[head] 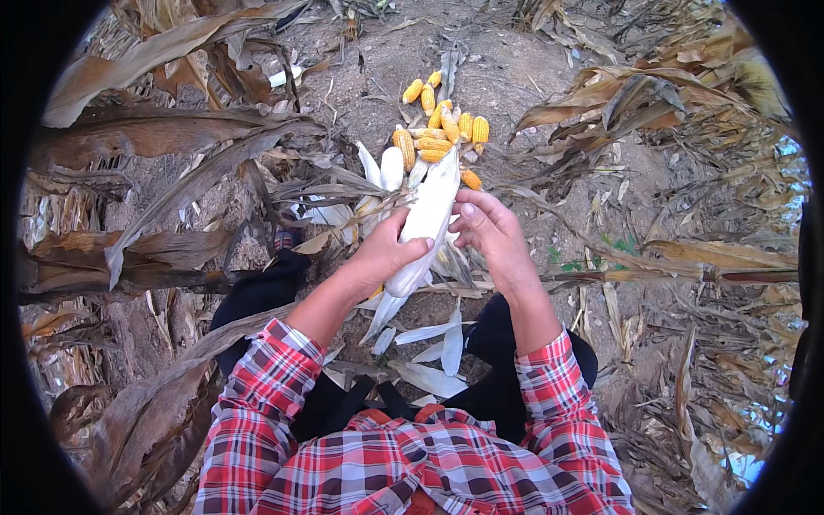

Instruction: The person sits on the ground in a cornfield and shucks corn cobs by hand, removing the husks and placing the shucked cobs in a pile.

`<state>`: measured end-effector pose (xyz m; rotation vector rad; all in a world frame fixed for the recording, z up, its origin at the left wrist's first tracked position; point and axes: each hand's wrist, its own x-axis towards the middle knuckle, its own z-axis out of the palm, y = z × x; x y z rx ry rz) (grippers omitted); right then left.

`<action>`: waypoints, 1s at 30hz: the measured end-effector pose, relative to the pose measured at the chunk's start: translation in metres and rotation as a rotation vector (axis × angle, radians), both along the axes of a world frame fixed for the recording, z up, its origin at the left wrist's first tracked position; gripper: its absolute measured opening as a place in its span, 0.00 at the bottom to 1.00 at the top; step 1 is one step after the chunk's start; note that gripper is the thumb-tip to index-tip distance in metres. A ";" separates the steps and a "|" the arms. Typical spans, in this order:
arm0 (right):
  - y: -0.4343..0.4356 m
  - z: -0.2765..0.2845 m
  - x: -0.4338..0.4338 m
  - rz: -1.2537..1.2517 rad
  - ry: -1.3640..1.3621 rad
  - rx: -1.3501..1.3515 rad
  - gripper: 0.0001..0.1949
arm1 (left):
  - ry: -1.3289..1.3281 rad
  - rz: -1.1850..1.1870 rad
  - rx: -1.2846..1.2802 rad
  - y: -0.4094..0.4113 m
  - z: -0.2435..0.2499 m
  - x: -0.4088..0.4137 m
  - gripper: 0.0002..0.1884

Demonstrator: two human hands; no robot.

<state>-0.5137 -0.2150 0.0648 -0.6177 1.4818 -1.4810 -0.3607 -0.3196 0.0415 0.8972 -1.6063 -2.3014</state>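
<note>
An ear of corn in its pale dry husk (426,222) lies tilted across my left hand (394,248), whose thumb presses on top of the husk. On the ear's right side, my right hand (488,225) has its fingers curled loosely and spread; its fingertips come close to the husk, and whether they touch it is hard to tell. Just beyond the ear, several bare yellow corn cobs (433,143) are heaped on the soil. Another white husked ear (391,168) sits left of that heap.
Loose husk pieces (430,380) litter the ground between my knees. Dry corn stalks and long brown leaves (174,132) reach in from the left. More dry leaves (618,106) hang at the right, above a stalk (669,275) lying across the bare soil (515,58).
</note>
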 end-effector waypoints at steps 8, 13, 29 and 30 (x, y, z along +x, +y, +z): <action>0.003 -0.011 0.001 -0.062 0.228 0.073 0.07 | -0.188 -0.179 -0.544 0.014 -0.009 0.000 0.34; -0.001 -0.017 0.007 -0.117 0.557 0.184 0.07 | -0.194 -0.096 -0.671 0.020 -0.008 0.002 0.32; -0.009 -0.007 0.024 0.209 -0.164 -0.092 0.05 | 0.146 0.367 0.406 0.003 -0.018 0.000 0.27; -0.006 -0.005 0.028 0.370 -0.154 -0.059 0.03 | 0.112 0.421 0.364 -0.003 -0.017 0.001 0.26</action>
